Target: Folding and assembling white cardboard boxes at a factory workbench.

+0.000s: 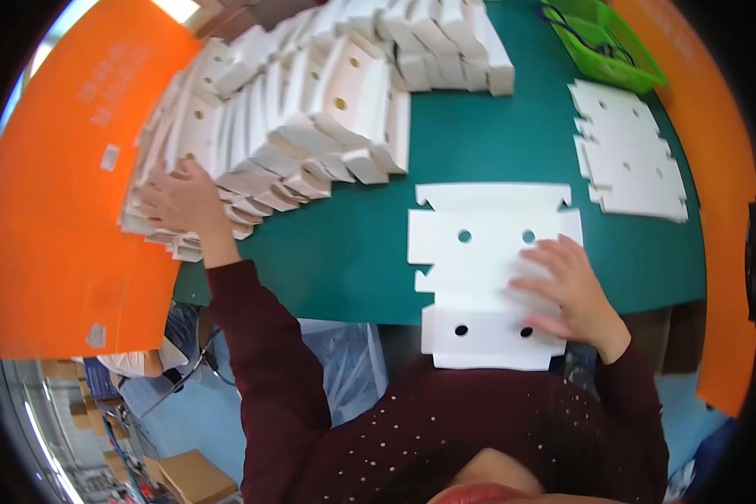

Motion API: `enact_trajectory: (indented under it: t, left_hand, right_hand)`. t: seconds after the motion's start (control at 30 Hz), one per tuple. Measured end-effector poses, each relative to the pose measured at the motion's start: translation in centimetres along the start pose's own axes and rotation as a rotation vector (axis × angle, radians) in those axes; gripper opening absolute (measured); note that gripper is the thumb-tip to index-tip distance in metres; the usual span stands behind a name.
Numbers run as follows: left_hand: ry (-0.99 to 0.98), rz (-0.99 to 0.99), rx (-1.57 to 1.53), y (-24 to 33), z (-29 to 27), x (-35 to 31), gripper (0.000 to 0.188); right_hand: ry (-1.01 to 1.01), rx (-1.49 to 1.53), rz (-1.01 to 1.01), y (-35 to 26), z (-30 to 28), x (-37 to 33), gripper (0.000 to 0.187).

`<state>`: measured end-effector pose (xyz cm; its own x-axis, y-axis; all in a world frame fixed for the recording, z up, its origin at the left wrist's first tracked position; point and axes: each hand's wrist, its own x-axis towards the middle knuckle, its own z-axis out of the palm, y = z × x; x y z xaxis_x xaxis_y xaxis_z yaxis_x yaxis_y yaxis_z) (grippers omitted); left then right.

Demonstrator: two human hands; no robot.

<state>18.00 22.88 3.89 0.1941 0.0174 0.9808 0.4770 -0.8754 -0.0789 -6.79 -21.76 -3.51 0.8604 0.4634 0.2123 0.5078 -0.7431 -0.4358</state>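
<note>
Maroon top, worn by the person, lies nearest the camera, its sleeves reaching forward over the work area. Right hand: open, fingers spread and curved above the right side of a white carton blank; motion blur prevents confirming contact. Left hand: extended to the left end of the folded cartons, fingers laid among them; whether it grips one cannot be told. The carton blank lies unfolded at the front of the green table, its near panel projecting past the edge toward the torso. Judged by its thin edges, it should be light, moderately stiff across each panel and compliant along the crease lines. Faces look smooth, so a sheet may slide if pressed from one side only. Notched tabs are probably the fragile portion, liable to bend or tear; take hold at the broad side edges, clear of tabs and the four round holes, supporting the overhanging panel. Farther out, a stack of flat blanks lies to the right, with a green basket beyond it. Orange panels flank the table on both sides.
</note>
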Motion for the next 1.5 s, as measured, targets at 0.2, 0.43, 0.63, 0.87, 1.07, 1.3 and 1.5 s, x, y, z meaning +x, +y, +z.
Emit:
enact_trajectory:
  t: [0.2,0.43,0.63,0.87,1.07,1.3,1.5]
  left_hand:
    - [0.138,0.259,-0.383,3.6,-4.9,-0.4,0.041]
    - [-1.332,1.232,-1.551,6.5,-20.3,-9.3,0.047]
    - [-1.664,0.697,-1.856,4.9,-21.3,-13.0,0.040]
    - [-2.190,-0.109,-1.910,4.8,-21.3,-13.2,0.034]
    - [-1.787,-0.371,-1.772,7.2,-24.4,-10.2,0.033]
    - [-2.208,-0.156,-1.396,9.4,-19.8,-10.7,0.020]
    - [-1.939,0.116,-1.293,12.2,-16.6,-12.2,0.024]
  right_hand:
    - [-0.360,-0.001,-0.050,-1.7,0.1,-3.7,0.060]
    - [-0.242,0.213,-0.034,-0.3,0.3,-4.1,0.019]
    - [0.040,0.465,0.302,-0.4,-3.0,-2.4,0.012]
    - [0.443,-0.331,-0.110,-1.9,-0.7,1.2,0.022]
    - [0.050,0.329,0.153,-1.3,-0.5,2.1,0.013]
    - [-0.021,0.224,0.324,1.6,2.2,6.7,0.019]
    - [0.312,-0.139,0.118,4.4,5.9,7.2,0.033]
